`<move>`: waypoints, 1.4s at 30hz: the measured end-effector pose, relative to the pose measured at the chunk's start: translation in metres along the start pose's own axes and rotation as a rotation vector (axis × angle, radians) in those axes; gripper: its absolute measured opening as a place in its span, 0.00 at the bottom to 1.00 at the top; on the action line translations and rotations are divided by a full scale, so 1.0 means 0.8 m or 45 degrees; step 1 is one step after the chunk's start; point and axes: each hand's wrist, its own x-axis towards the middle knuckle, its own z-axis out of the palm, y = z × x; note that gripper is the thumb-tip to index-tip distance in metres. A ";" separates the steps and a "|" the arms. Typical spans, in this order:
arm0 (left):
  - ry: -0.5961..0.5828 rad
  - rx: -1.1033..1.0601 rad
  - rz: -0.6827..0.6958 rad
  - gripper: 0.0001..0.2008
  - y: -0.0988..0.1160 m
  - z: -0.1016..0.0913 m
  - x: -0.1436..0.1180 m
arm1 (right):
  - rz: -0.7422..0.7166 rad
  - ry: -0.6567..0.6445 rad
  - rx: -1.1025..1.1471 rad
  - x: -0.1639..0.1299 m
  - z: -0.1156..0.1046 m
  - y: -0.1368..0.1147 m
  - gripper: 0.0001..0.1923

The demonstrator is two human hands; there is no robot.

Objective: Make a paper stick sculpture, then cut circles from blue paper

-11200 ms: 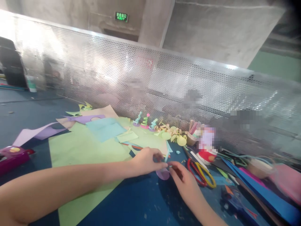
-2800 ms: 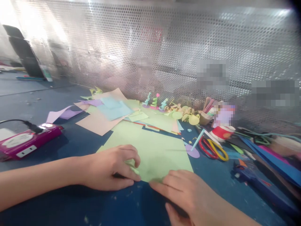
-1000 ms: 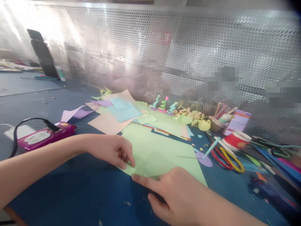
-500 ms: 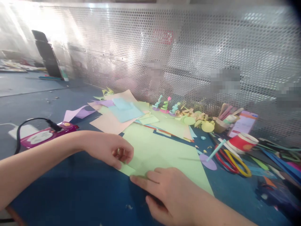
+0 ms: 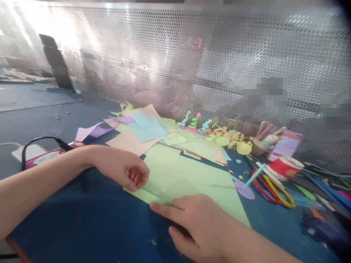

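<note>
Three paper figures [image 5: 194, 123] look finished, one disc [image 5: 248, 193] bears only a stick [image 5: 255, 175]; the curled left hand [image 5: 120, 168], grip unclear, and flattened right hand [image 5: 197, 223] touch green paper [image 5: 189, 179].

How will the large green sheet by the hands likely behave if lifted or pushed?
Probably floppy and light: the green sheet looks like thin paper. It may slide when pushed, since it lies mostly flat on the table.
</note>
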 end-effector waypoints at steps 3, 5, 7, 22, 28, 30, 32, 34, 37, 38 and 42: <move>0.030 0.045 -0.018 0.05 -0.002 0.002 0.000 | 0.001 0.006 0.004 0.000 0.002 0.001 0.25; 0.034 0.066 -0.040 0.04 -0.001 0.004 0.000 | 0.005 0.014 -0.004 0.000 0.004 0.002 0.25; 0.047 0.098 -0.073 0.04 0.001 0.006 0.000 | 0.015 0.017 -0.022 0.000 0.005 0.002 0.24; 0.120 0.237 -0.159 0.05 0.008 0.012 -0.001 | 0.056 -0.019 -0.150 0.015 -0.005 -0.008 0.23; 0.047 0.181 -0.103 0.04 -0.004 0.004 0.001 | 0.101 -0.060 -0.294 0.037 -0.020 -0.020 0.22; -0.010 0.128 -0.108 0.06 -0.008 0.000 0.002 | 0.071 -0.052 -0.309 0.043 -0.023 -0.022 0.22; -0.036 0.111 -0.103 0.06 -0.009 -0.002 0.002 | 0.035 -0.031 -0.293 0.045 -0.023 -0.021 0.22; -0.020 0.143 -0.087 0.05 -0.008 -0.004 0.001 | 0.004 -0.008 -0.253 0.045 -0.019 -0.017 0.21; 0.036 0.232 -0.055 0.06 -0.006 -0.006 -0.007 | -0.018 0.024 -0.220 0.041 -0.009 -0.008 0.21; 0.039 0.254 -0.052 0.07 -0.005 -0.007 -0.010 | -0.021 0.033 -0.221 0.040 -0.006 -0.006 0.21; 0.031 0.296 -0.020 0.09 0.002 -0.008 -0.021 | -0.025 0.059 -0.244 0.038 0.002 -0.001 0.21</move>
